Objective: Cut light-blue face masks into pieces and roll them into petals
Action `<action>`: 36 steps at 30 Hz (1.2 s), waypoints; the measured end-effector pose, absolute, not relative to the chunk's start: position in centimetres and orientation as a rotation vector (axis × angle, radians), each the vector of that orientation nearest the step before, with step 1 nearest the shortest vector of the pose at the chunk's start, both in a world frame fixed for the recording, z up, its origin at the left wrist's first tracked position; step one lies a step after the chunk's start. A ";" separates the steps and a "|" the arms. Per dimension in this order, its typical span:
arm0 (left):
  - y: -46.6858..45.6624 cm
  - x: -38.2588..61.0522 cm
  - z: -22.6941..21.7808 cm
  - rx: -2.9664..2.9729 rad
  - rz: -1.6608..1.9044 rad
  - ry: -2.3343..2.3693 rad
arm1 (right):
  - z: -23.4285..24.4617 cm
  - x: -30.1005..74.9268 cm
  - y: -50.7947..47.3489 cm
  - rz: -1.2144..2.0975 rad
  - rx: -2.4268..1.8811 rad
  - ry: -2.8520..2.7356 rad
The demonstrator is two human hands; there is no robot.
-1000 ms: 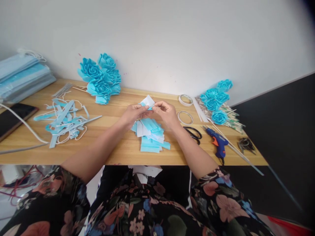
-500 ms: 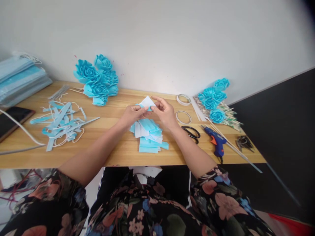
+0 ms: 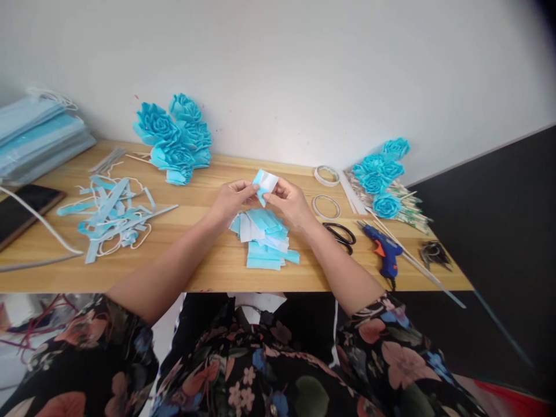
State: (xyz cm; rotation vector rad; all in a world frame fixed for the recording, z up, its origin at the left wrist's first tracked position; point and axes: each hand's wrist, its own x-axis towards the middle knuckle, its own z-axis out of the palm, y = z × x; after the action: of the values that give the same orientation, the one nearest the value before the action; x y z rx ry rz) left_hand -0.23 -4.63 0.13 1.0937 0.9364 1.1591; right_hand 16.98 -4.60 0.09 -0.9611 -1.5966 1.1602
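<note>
Between my two hands is a small blue-and-white fabric piece (image 3: 267, 182), folded so that both its blue and white faces show. My left hand (image 3: 237, 198) pinches its left side between thumb and fingers. The lower right part is gripped by my right hand (image 3: 290, 200), thumb in front and fingers behind. Just below the hands lies a loose pile of similar blue and white fabric pieces (image 3: 267, 237) on the wooden table (image 3: 208, 272).
Mask strips and ear loops (image 3: 115, 214) lie tangled at left, by a phone (image 3: 30, 208) and stacked face masks (image 3: 39, 139). Blue fabric roses (image 3: 178, 139) stand behind. At right are tape rolls (image 3: 326, 176), scissors (image 3: 341, 233), a glue gun (image 3: 384, 249), keys (image 3: 434, 255) and more roses (image 3: 377, 174).
The fabric piece has been turned and refolded: its white point faced up before, and now a blue flap shows on the left. Both hands still hold it. The view has shifted slightly.
</note>
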 end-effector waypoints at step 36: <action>-5.4 0.1 1.0 1.244 1.114 1.001 | 0.8 17.3 -4.7 0.997 -1.042 -1.483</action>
State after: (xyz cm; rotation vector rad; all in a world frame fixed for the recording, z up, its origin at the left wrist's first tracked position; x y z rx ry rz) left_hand 0.08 -5.38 1.00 1.2439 1.0015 1.1145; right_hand 17.29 -4.74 0.76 -1.0423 -1.4828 0.9968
